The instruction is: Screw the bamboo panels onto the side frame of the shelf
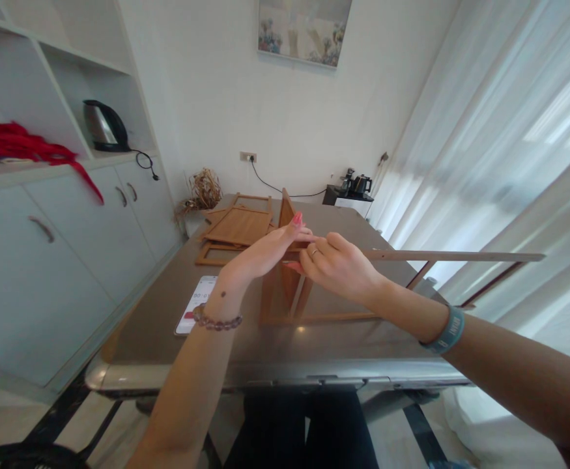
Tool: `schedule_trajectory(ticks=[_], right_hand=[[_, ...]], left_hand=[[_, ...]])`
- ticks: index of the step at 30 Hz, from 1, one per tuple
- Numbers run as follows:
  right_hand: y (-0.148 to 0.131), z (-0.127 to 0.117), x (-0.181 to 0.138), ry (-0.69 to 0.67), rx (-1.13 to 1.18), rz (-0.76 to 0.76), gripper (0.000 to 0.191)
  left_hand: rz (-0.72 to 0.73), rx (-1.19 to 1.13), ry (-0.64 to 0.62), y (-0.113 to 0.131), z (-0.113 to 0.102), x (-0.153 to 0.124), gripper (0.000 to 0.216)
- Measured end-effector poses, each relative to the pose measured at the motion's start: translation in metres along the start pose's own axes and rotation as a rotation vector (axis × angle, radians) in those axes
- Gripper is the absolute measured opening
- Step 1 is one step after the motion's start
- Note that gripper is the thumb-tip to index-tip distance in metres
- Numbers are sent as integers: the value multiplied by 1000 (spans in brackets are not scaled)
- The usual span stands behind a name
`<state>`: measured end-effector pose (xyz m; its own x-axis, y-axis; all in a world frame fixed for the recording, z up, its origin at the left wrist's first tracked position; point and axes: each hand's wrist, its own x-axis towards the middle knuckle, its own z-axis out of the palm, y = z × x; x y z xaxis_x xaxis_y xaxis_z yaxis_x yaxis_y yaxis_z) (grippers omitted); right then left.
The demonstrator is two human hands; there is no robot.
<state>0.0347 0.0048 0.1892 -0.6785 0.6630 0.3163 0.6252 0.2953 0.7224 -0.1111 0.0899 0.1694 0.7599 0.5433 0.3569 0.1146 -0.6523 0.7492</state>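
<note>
My left hand reaches in over a wooden frame, its fingers stretched out flat toward my right hand and its thumb raised. My right hand, with a ring on one finger, is closed with curled fingers right beside the left fingertips. What it grips is hidden behind the fingers. From under it, a long wooden rail with crosspieces extends to the right, past the table. A wooden panel stands tilted just behind my hands. Below them, the frame's lower rail lies near the table's front edge.
Flat wooden panels and frames lie stacked at the back left of the table. A phone with a lit screen lies beside my left wrist. Dried plants stand behind; a small black stand with a kettle is at the back right.
</note>
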Motion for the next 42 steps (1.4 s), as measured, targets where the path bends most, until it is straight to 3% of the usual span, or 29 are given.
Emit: schedule_trajectory(ticks=[6, 13, 21, 32, 36, 40, 42], right_hand=[[-10, 2, -2, 84, 137, 243, 54], [-18, 7, -4, 164, 217, 418, 55], [-25, 10, -5, 222, 73, 506, 49], [-33, 12, -30, 226, 364, 803, 52], [-41, 10, -27, 158, 714, 960, 61], [-60, 20, -13, 115, 1589, 998, 67], [-69, 24, -5, 190, 1984, 987, 62]], left_hand=[[-26, 11, 25, -5, 1, 3, 86], [-1, -9, 49, -6, 1, 2, 82], [60, 64, 23, -5, -2, -1, 82], [41, 60, 15, 5, -5, -4, 82], [28, 48, 41, 1, -2, -3, 81], [0, 54, 44, -1, -1, -2, 80], [1, 68, 38, -1, -1, -1, 80]])
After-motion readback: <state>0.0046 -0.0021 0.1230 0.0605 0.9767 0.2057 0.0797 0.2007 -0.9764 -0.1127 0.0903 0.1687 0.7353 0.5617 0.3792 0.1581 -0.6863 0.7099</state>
